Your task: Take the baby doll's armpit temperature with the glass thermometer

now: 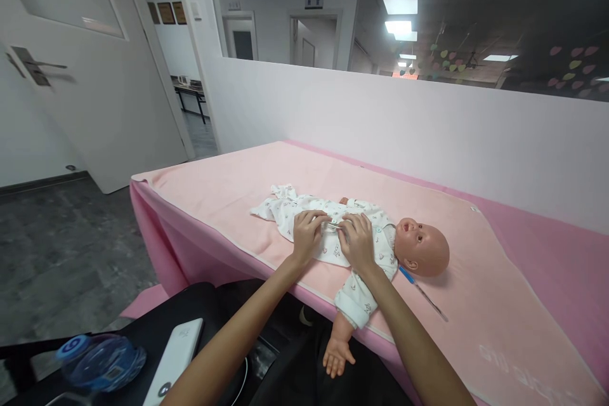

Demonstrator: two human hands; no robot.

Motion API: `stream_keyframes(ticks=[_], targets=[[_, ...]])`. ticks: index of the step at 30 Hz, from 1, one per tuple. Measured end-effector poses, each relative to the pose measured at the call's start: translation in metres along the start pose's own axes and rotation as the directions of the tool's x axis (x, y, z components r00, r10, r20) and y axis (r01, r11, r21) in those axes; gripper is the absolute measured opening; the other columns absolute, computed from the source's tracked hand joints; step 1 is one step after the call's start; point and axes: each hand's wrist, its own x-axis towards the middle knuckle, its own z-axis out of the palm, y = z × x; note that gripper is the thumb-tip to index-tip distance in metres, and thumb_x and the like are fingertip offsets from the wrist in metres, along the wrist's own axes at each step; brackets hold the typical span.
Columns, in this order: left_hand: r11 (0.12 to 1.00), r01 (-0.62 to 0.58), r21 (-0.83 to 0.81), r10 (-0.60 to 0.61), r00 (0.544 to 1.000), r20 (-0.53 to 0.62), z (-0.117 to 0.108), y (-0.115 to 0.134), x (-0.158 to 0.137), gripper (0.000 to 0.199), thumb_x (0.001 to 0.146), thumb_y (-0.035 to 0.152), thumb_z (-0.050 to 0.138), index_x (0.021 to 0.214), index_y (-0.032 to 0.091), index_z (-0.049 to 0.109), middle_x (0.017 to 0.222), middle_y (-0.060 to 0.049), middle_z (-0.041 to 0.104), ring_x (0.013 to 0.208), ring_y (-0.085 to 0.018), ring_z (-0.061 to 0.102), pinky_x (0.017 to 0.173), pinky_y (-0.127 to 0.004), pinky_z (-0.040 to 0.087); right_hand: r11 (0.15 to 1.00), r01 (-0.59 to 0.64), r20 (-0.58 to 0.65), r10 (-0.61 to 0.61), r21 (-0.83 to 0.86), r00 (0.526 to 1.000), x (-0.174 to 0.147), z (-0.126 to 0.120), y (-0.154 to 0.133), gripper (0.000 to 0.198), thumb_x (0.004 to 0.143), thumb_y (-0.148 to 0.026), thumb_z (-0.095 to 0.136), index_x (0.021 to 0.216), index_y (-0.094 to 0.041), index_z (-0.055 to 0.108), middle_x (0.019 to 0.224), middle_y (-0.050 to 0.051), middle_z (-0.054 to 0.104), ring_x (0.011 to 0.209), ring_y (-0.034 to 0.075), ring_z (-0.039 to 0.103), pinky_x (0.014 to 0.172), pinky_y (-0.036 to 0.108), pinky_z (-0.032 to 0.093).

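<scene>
A baby doll (423,247) lies on its back on the pink-covered table, head to the right, in white printed baby clothes (333,254). My left hand (308,235) rests on the doll's middle, fingers closed in a pinch on the front edge of the clothes. Just to its right, my right hand (358,241) pinches the same edge at the chest, where small green snap-like dots show. Between both hands the edge is drawn into a thin line. One doll arm (340,336) hangs over the table's near edge. By the doll's head lies a thin blue-handled metal tool (423,295).
A pink cloth (214,184) covers the table, which stands against a white half wall (380,120) with glass above. On a black chair at lower left are a water bottle (102,361) and a white power-bank-like device (176,358). A door (85,70) stands at left.
</scene>
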Motion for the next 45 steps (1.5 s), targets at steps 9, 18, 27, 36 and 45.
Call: stream_keyframes(ticks=[9, 18, 27, 36, 45], targets=[[0.998, -0.063, -0.021, 0.065, 0.992, 0.109, -0.004, 0.010, 0.001, 0.021, 0.078, 0.020, 0.046, 0.092, 0.023, 0.061, 0.100, -0.003, 0.059, 0.095, -0.019, 0.050, 0.086, -0.036, 0.033, 0.997, -0.068, -0.015, 0.068, -0.036, 0.998, -0.001, 0.004, 0.003, 0.012, 0.085, -0.026, 0.047, 0.080, -0.020, 0.056, 0.083, 0.002, 0.062, 0.086, 0.017, 0.053, 0.096, 0.037, 0.030], [0.994, -0.094, 0.054, 0.084, 0.982, 0.167, 0.001, 0.011, 0.001, 0.020, 0.073, 0.019, 0.051, 0.089, 0.024, 0.062, 0.103, -0.004, 0.058, 0.097, -0.020, 0.050, 0.088, -0.037, 0.032, 0.996, -0.088, -0.005, 0.088, -0.028, 0.996, -0.003, 0.004, 0.003, 0.011, 0.083, -0.024, 0.047, 0.081, -0.020, 0.057, 0.078, 0.001, 0.063, 0.082, 0.017, 0.053, 0.097, 0.037, 0.028], [0.994, -0.094, 0.048, 0.081, 0.971, 0.227, 0.005, 0.005, 0.001, 0.019, 0.077, 0.018, 0.047, 0.089, 0.023, 0.061, 0.103, -0.003, 0.058, 0.097, -0.020, 0.049, 0.088, -0.038, 0.031, 0.994, -0.079, 0.027, 0.082, -0.079, 0.996, -0.003, 0.006, 0.005, 0.015, 0.086, -0.024, 0.044, 0.080, -0.020, 0.057, 0.078, 0.002, 0.063, 0.082, 0.016, 0.053, 0.097, 0.038, 0.027], [0.998, -0.026, -0.053, 0.034, 0.986, 0.160, 0.003, 0.004, 0.001, 0.014, 0.075, 0.015, 0.052, 0.079, 0.023, 0.064, 0.101, -0.003, 0.058, 0.098, -0.019, 0.048, 0.087, -0.037, 0.035, 0.993, -0.087, 0.021, 0.089, -0.078, 0.996, -0.004, 0.006, 0.005, 0.020, 0.089, -0.026, 0.040, 0.081, -0.021, 0.057, 0.075, 0.002, 0.063, 0.080, 0.016, 0.054, 0.094, 0.036, 0.029], [0.982, 0.031, -0.189, 0.001, 0.986, 0.167, 0.001, 0.006, 0.002, 0.012, 0.074, 0.022, 0.054, 0.062, 0.020, 0.054, 0.087, -0.003, 0.061, 0.085, -0.018, 0.052, 0.081, -0.035, 0.040, 0.989, -0.119, 0.003, 0.120, -0.083, 0.993, -0.003, 0.005, 0.004, 0.020, 0.089, -0.024, 0.039, 0.080, -0.020, 0.055, 0.074, 0.002, 0.063, 0.077, 0.016, 0.055, 0.093, 0.036, 0.031]])
